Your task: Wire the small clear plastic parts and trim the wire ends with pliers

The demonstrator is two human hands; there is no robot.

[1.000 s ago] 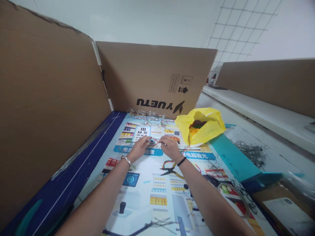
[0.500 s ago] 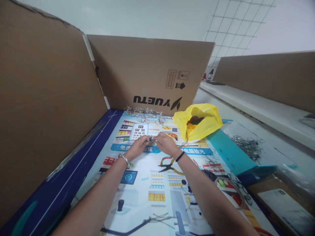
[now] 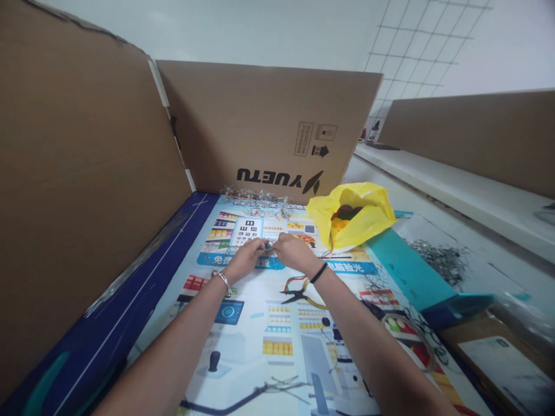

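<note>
Pinching thin wires [image 3: 269, 245] between the left hand [image 3: 248, 259] and right hand [image 3: 295, 252], grip closed on them from both sides, far as can be made out with stuff that tiny. Held over the printed surface [image 3: 243, 344], right around the middle. Also got yellow-handled pliers [image 3: 298, 296] lying closer in, jaws apart, plus an open yellow bag [image 3: 368, 222] past the right hand.

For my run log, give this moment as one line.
left hand: pinching wires | right hand: pinching wires | pliers: jaws apart, on poster | yellow bag: open
</note>
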